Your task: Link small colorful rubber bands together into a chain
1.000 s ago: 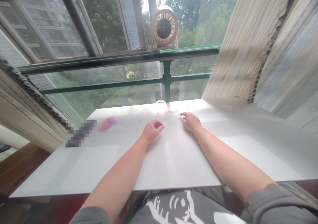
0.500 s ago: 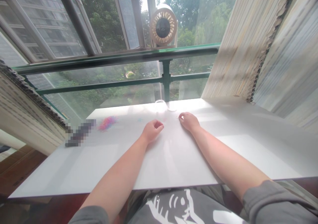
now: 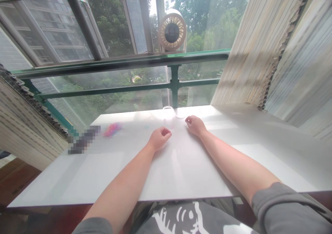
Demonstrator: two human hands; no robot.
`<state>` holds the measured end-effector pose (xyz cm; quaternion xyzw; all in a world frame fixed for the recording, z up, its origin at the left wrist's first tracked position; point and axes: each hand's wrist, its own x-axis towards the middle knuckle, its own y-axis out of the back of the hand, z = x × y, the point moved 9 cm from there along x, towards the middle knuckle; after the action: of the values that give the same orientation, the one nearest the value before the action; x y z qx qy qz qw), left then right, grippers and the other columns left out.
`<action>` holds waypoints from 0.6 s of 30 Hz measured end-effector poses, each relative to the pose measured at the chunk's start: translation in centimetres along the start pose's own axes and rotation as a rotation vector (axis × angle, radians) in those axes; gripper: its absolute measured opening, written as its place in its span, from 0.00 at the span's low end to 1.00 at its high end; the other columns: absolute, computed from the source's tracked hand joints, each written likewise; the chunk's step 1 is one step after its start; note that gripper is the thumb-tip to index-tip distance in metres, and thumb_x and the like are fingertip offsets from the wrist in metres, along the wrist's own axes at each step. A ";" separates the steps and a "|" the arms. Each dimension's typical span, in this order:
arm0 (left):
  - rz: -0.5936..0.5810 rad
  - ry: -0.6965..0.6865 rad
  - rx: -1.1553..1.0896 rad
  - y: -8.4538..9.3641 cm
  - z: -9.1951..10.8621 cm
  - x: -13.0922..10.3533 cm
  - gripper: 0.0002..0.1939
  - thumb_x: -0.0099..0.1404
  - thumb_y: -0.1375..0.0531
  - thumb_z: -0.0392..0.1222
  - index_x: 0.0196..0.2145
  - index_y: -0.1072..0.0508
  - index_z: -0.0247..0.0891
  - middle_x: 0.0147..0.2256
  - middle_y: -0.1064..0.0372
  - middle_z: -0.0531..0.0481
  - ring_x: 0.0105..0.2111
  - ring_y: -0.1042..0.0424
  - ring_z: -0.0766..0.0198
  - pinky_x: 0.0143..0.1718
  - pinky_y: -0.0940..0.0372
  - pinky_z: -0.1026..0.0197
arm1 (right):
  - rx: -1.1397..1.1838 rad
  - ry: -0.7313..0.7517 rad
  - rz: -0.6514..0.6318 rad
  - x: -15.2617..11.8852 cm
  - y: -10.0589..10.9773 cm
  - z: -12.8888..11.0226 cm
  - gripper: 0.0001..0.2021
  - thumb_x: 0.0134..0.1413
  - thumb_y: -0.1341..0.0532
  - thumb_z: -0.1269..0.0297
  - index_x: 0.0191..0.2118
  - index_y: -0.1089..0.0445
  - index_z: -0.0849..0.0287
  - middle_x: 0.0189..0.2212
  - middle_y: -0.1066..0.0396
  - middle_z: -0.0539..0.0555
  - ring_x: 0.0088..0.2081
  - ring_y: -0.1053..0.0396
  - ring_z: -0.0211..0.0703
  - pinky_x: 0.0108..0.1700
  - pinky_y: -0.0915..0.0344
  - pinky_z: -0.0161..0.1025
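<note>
My left hand rests near the middle of the white table, its thumb and fingers pinched together. Whatever it may hold is too small to make out. To its right, my right hand is curled with the fingertips in a pinch, and I cannot make out anything between them. Beyond both hands stand a clear round container and, just beside it, a clear shallow dish or lid, both washed out by glare. A faint pink spot lies between the hands.
A loose pile of tiny pink, red and blue pieces lies on the left, beside a blurred-out dark object. A faint teal patch is nearer. Behind the table are a green railing, a small fan and curtains.
My right hand has shifted slightly left and away from me, closer to the clear dish. The left hand keeps its pinch in nearly the same place. The view has tilted a little.
</note>
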<state>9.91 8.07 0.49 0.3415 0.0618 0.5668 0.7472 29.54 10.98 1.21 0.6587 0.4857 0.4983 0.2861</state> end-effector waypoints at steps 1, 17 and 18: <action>0.004 -0.002 -0.002 0.0 0.0 0.0 0.12 0.53 0.45 0.46 0.30 0.29 0.36 0.28 0.31 0.50 0.28 0.34 0.67 0.30 0.40 0.65 | -0.005 0.004 -0.017 0.3 -0.2 -0.1 0.11 0.51 0.49 0.66 0.33 0.30 0.57 0.32 0.33 0.53 0.34 0.37 0.37 0.35 0.45 0.32; -0.005 -0.005 0.005 0.0 0.2 -0.1 0.11 0.53 0.45 0.45 0.30 0.30 0.36 0.28 0.31 0.50 0.28 0.34 0.67 0.30 0.40 0.65 | 0.052 0.091 -0.065 -0.6 -0.3 -0.7 0.11 0.47 0.46 0.64 0.36 0.29 0.55 0.29 0.36 0.51 0.31 0.39 0.36 0.37 0.45 0.31; -0.007 -0.006 0.005 0.0 0.2 -0.1 0.11 0.53 0.45 0.46 0.30 0.29 0.36 0.28 0.31 0.51 0.28 0.34 0.67 0.30 0.40 0.65 | 0.042 0.098 -0.065 -0.7 -0.2 -0.7 0.11 0.47 0.46 0.65 0.35 0.29 0.55 0.29 0.36 0.51 0.32 0.39 0.37 0.37 0.45 0.31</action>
<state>9.93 7.86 0.62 0.3451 0.0622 0.5630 0.7484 28.75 10.34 1.01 0.6234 0.5306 0.5101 0.2639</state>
